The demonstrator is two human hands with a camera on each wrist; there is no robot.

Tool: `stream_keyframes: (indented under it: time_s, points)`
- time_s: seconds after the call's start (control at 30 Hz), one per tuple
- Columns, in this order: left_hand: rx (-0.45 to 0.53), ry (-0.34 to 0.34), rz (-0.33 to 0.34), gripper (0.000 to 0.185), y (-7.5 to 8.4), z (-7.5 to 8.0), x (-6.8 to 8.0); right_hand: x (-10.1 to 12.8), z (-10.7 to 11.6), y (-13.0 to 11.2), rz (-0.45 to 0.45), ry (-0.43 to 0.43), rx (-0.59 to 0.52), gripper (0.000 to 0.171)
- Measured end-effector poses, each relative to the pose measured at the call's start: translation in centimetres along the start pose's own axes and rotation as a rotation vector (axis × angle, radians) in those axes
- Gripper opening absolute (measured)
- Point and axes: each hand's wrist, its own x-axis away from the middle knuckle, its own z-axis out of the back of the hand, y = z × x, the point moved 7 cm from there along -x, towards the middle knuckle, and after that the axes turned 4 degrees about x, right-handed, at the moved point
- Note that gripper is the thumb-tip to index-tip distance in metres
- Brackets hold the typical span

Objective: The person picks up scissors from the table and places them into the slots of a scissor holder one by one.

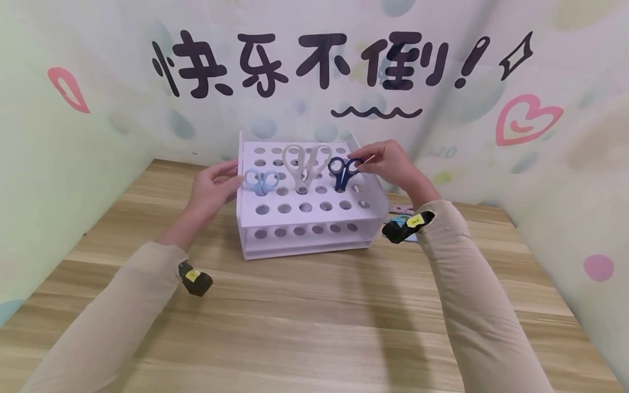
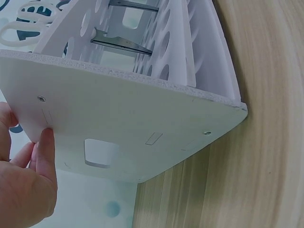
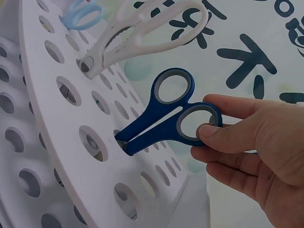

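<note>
A white rack [image 1: 314,219] with rows of round holes stands on the table. My right hand [image 1: 390,164] pinches one finger ring of the dark blue scissors [image 3: 151,113] between thumb and fingers; their blades go down into a hole near the rack's right side. White scissors [image 1: 301,184] stand in a hole near the middle, and light blue scissors [image 1: 261,188] at the left. My left hand [image 2: 28,183] touches the rack's left side panel [image 2: 118,114] with its fingertips. Through the rack's side, metal blades [image 2: 123,43] show below the top board.
Behind my right wrist lie flat pink and light blue items [image 1: 403,209], partly hidden by the wrist camera [image 1: 408,226]. The wooden table [image 1: 295,316] runs up to a patterned cloth backdrop [image 1: 314,120] behind the rack and at both sides.
</note>
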Motion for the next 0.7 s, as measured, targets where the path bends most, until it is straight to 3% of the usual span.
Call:
stream_keyframes:
  time_s: [0.4, 0.7]
  points:
    - [-0.003, 0.012, 0.012, 0.05, -0.15, 0.21, 0.0, -0.38, -0.26, 0.01, 0.016, -0.022, -0.03, 0.03]
    - [0.023, -0.005, 0.007, 0.049, -0.08, 0.0, 0.1, -0.6, -0.19, 0.75, -0.028, -0.008, -0.041, 0.032]
